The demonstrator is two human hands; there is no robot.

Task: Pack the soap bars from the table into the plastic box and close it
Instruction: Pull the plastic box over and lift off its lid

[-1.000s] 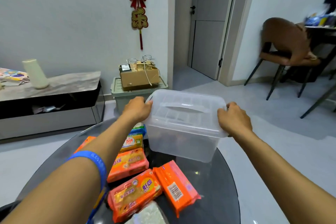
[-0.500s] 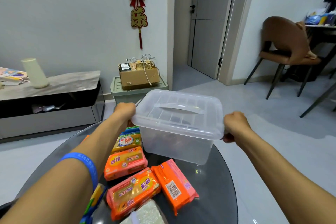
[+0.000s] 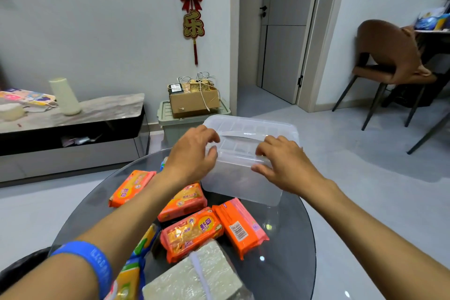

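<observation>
A round dark glass table (image 3: 287, 238) fills the lower middle of the view, with a low cabinet (image 3: 73, 129) against the wall to the left, a green crate (image 3: 170, 124) carrying a cardboard box (image 3: 193, 101) behind the table, and a brown chair (image 3: 389, 56) off to the right. On the far part of the table stands the clear plastic box (image 3: 243, 185), its lid (image 3: 253, 129) seated on top. Nearer the viewer lie the soap bars (image 3: 192, 234) in orange wrappers, spread loosely on the glass, with a pale block in clear wrap (image 3: 194, 275) at the near edge; one orange bar lies just beside the box's near wall. The left arm crosses above several bars and hides part of them. The left hand (image 3: 192, 156) rests on the lid's left side, fingers curled and slightly apart. The right hand (image 3: 285, 163) lies on the lid's near right edge, fingers spread, thumb under the rim. A blue wristband (image 3: 90, 260) circles the left forearm.
</observation>
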